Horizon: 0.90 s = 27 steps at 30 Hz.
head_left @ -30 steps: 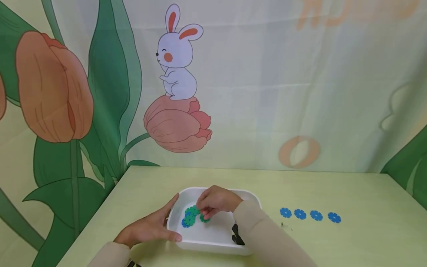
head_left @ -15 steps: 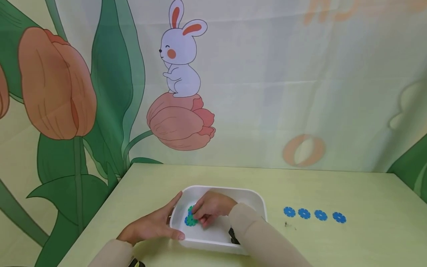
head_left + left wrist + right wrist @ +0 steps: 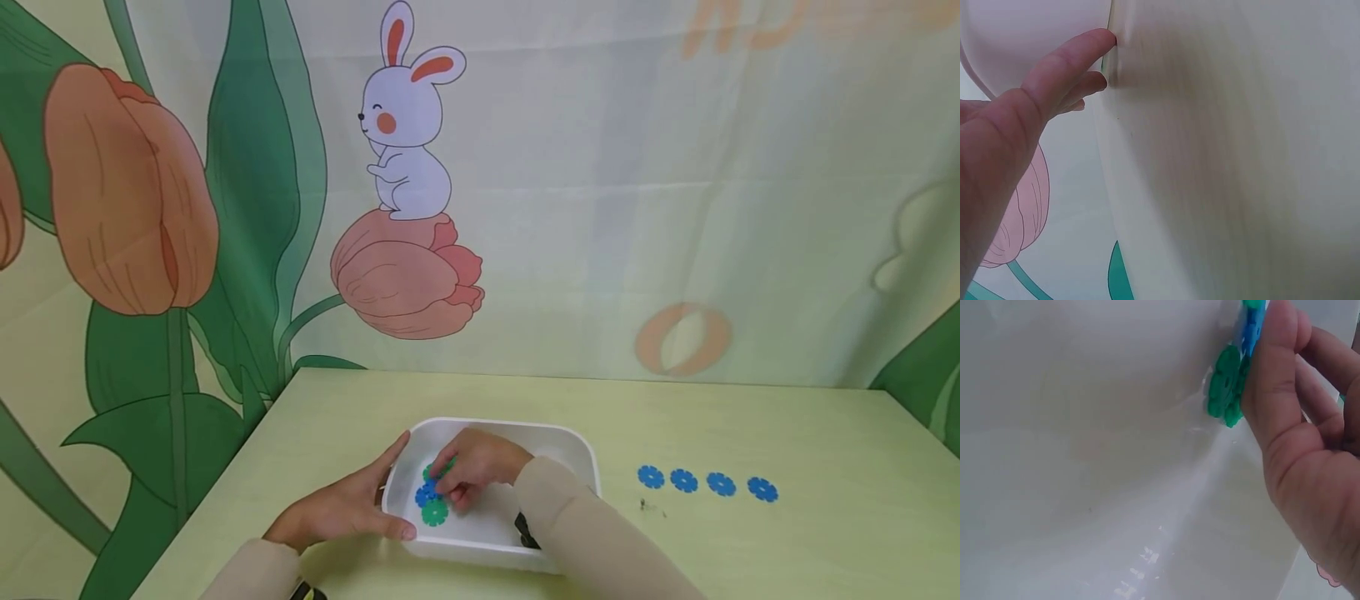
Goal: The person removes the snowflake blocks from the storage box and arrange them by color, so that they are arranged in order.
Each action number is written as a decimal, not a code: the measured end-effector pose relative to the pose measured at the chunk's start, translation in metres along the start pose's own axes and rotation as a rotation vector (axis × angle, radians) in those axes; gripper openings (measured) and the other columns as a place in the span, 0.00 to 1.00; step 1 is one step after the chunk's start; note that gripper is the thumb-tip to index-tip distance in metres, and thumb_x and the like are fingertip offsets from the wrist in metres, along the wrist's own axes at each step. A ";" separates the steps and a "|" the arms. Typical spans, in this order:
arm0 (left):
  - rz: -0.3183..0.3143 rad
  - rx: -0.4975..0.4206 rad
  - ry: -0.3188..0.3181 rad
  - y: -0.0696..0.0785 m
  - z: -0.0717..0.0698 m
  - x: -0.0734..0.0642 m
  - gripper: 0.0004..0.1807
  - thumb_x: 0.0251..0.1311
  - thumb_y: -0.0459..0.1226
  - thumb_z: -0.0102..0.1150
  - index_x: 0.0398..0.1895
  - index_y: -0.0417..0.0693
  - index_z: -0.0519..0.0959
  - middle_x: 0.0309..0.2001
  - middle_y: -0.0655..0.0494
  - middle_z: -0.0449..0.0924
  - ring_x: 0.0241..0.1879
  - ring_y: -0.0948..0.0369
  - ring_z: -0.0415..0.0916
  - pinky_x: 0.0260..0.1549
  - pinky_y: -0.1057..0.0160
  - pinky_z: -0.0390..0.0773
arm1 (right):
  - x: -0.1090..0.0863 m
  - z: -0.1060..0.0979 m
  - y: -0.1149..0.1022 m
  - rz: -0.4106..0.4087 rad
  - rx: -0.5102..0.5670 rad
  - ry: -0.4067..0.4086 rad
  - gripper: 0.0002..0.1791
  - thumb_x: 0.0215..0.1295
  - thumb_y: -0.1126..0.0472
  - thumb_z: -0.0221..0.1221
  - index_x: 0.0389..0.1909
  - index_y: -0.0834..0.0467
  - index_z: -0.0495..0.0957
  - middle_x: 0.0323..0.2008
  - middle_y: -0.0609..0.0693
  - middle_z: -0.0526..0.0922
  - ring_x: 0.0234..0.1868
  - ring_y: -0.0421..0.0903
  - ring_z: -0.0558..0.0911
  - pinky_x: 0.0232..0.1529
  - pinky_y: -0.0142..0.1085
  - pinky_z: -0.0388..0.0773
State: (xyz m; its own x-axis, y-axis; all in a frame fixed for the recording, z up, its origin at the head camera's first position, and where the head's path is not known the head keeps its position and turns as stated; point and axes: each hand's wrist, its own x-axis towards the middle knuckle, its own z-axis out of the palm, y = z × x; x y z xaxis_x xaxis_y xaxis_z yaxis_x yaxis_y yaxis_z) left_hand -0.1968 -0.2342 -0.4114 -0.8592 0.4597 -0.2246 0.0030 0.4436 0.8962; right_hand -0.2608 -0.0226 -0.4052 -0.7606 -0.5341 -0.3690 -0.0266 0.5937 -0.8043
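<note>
The little heap of flower-shaped discs sits in the left part of my white tray (image 3: 472, 554), between my two hands and right at the tips of my right hand (image 3: 483, 458), so that one is clearly nearer. From those fingertips the green disc (image 3: 435, 512) lies on the near side, the blue disc (image 3: 422, 496) to the left. Being round, they show no long axis; the tray's runs left to right. My right fingers are bent, thumb close to index, in among the discs; I can't tell if one is pinched. Over at the tray's left end, my left hand (image 3: 341, 502) grips it with a wide spread, thumb on the near side, fingers towards the far corner. Out to the right, four blue discs (image 3: 684, 481) make a row on the table (image 3: 750, 433).
</note>
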 end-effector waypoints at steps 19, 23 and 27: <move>-0.009 -0.019 0.005 0.002 0.001 0.001 0.64 0.57 0.42 0.73 0.81 0.51 0.31 0.77 0.35 0.41 0.71 0.42 0.53 0.68 0.40 0.56 | 0.009 0.002 0.006 -0.005 -0.081 0.050 0.14 0.56 0.70 0.71 0.38 0.59 0.77 0.18 0.54 0.78 0.16 0.44 0.78 0.21 0.33 0.80; 0.004 -0.027 0.003 0.001 0.001 0.001 0.65 0.56 0.42 0.74 0.81 0.51 0.31 0.77 0.35 0.41 0.70 0.44 0.54 0.68 0.40 0.55 | 0.007 0.002 0.004 0.000 -0.091 0.057 0.13 0.56 0.70 0.71 0.36 0.59 0.77 0.16 0.53 0.77 0.15 0.43 0.77 0.20 0.32 0.79; -0.008 -0.040 0.003 0.000 0.001 0.001 0.65 0.56 0.41 0.74 0.81 0.51 0.31 0.78 0.36 0.40 0.70 0.43 0.54 0.68 0.40 0.56 | 0.004 0.001 0.002 -0.009 -0.083 0.064 0.09 0.57 0.71 0.69 0.31 0.61 0.77 0.15 0.52 0.78 0.15 0.42 0.77 0.21 0.32 0.80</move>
State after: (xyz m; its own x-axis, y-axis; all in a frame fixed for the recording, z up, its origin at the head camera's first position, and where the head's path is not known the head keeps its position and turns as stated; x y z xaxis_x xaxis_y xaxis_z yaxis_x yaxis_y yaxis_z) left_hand -0.1972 -0.2333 -0.4124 -0.8608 0.4539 -0.2302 -0.0239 0.4158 0.9091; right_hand -0.2632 -0.0236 -0.4084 -0.8001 -0.5013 -0.3296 -0.0849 0.6384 -0.7650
